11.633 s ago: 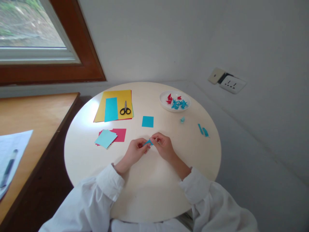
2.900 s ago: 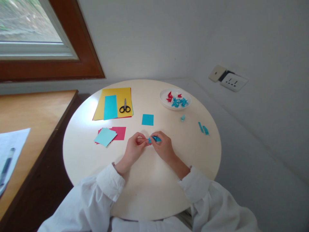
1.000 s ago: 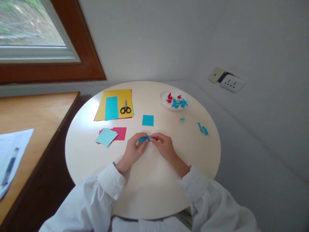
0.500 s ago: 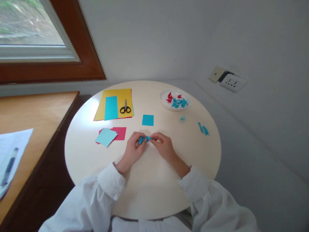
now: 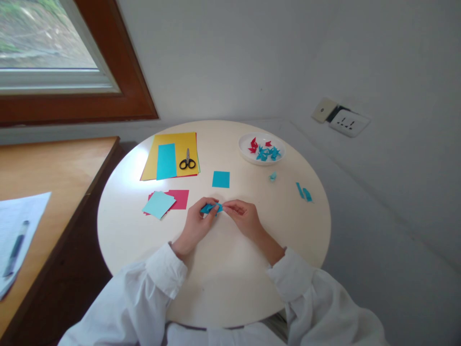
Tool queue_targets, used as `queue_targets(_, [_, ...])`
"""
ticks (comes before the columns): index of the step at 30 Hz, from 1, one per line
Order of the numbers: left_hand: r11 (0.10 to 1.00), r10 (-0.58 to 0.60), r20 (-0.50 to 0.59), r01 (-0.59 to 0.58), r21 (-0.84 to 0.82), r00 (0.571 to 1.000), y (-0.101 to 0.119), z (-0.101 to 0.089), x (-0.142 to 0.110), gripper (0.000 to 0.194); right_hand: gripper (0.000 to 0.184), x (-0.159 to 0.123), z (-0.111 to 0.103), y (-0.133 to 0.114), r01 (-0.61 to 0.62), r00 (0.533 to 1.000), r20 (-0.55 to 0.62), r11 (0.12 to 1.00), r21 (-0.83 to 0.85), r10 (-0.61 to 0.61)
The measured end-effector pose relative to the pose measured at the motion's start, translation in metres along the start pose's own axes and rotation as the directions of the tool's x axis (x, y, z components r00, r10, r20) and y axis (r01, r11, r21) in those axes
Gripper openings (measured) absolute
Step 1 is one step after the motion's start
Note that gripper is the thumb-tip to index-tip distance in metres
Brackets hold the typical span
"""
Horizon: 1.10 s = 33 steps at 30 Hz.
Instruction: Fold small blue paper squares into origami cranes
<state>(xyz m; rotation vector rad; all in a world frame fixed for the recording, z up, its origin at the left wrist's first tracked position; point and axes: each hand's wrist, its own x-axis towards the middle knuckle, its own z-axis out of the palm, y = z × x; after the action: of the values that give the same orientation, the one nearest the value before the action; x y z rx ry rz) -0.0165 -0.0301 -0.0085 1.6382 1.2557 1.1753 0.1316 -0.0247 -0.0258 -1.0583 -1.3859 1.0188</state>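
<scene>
Between my two hands is a small folded blue paper [image 5: 208, 208], held just above the round white table [image 5: 223, 278]. My left hand [image 5: 197, 223] pinches its body between thumb and fingers, which hide part of it. The thumb and fingertips of my right hand [image 5: 246, 219] are closed on its pointed right end. A flat blue paper square [image 5: 221, 179] lies just beyond my hands. Left of my left hand, light-blue paper squares [image 5: 159, 204] rest on pinkish-red paper [image 5: 179, 199].
Black-handled scissors [image 5: 187, 163] and a blue strip [image 5: 166, 161] lie on yellow sheets [image 5: 151, 163]. A white plate [image 5: 245, 155] holds red and blue folded paper pieces. A pale-blue crumpled bit [image 5: 272, 176] and blue scraps [image 5: 307, 194] lie at right. A wooden desk [image 5: 72, 158] stands left.
The folded blue paper has shifted slightly left and turned in my left hand, showing more of its body. My right fingers have drawn together at its right tip.
</scene>
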Motion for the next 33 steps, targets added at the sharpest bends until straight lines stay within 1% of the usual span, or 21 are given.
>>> queue_targets(5, [0.995, -0.046, 0.032, 0.049, -0.090, 0.998, -0.0004, 0.0014, 0.0012, 0.017, 0.011, 0.0006, 0.0017, -0.0010, -0.022, 0.999, -0.028, 1.000, 0.003, 0.022])
queue_targets(8, [0.993, -0.074, 0.051, 0.078, -0.094, 0.996, -0.0002, 0.0021, 0.0019, 0.018, 0.011, 0.0008, 0.0017, -0.0012, -0.007, 0.999, -0.036, 1.000, -0.008, 0.007])
queue_targets(12, [0.990, -0.101, 0.031, 0.104, -0.097, 0.994, 0.0010, 0.0019, 0.0026, 0.018, 0.012, 0.0004, 0.0015, -0.0019, 0.012, 0.999, -0.039, 0.999, -0.036, -0.013])
queue_targets(17, [0.978, -0.137, 0.047, 0.143, -0.153, 0.989, 0.0029, 0.0004, 0.0030, 0.022, 0.014, -0.0001, 0.0017, -0.0019, 0.001, 0.998, -0.059, 1.000, -0.029, -0.003])
queue_targets(21, [0.986, -0.128, 0.037, 0.131, -0.107, 0.991, 0.0048, 0.0007, 0.0023, 0.023, 0.013, 0.0002, 0.0023, -0.0002, 0.002, 0.997, -0.083, 0.999, -0.053, -0.006])
queue_targets(24, [0.993, -0.105, 0.029, 0.106, -0.057, 0.994, 0.0054, 0.0022, 0.0014, 0.022, 0.012, -0.0002, 0.0025, 0.0006, 0.040, 0.997, -0.066, 0.992, -0.118, -0.048])
queue_targets(28, [0.995, -0.068, 0.011, 0.069, -0.077, 0.998, 0.0034, 0.0037, 0.0016, 0.019, 0.010, -0.0017, 0.0017, -0.0026, 0.146, 0.988, -0.013, 0.959, -0.243, -0.154])
queue_targets(30, [0.991, -0.080, 0.008, 0.081, -0.107, 0.997, 0.0019, 0.0036, 0.0023, 0.019, 0.009, -0.0023, 0.0009, -0.0053, 0.180, 0.982, 0.005, 0.941, -0.286, -0.186])
queue_targets(33, [0.978, -0.130, 0.019, 0.131, -0.165, 0.991, 0.0007, 0.0028, 0.0037, 0.020, 0.010, -0.0026, 0.0004, -0.0079, 0.170, 0.984, -0.003, 0.939, -0.299, -0.179])
